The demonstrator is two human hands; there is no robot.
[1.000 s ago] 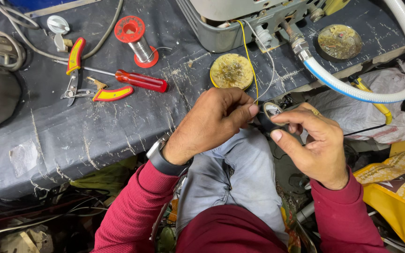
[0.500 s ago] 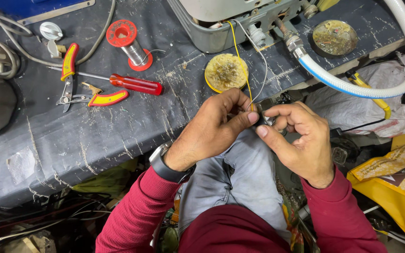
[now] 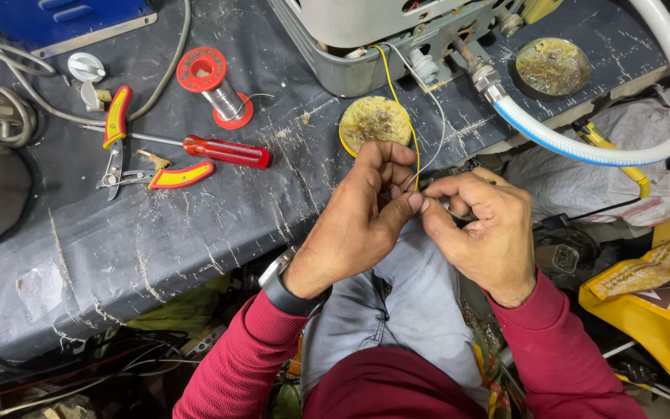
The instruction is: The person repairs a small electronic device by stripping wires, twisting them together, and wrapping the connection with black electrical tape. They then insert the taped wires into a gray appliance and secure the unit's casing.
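Where tabletop (image 3: 195,233) ends, left hand (image 3: 358,225) pinches yellow wire (image 3: 397,93), grip tight; right hand (image 3: 482,233) touching it, grip clasps small part, mostly hidden.

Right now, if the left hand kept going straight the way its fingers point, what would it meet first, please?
Probably the right hand: the left hand points right, fingertips already meeting its fingertips at the yellow wire.

A thin yellow wire (image 3: 397,93) runs down from the grey metal appliance (image 3: 366,39) on the bench, past the round yellowish flux tin (image 3: 374,122), and ends below the appliance, off the bench edge — pinched between fingertips. A pale grey wire (image 3: 433,116) drops beside it — same way, slack and gently curved.
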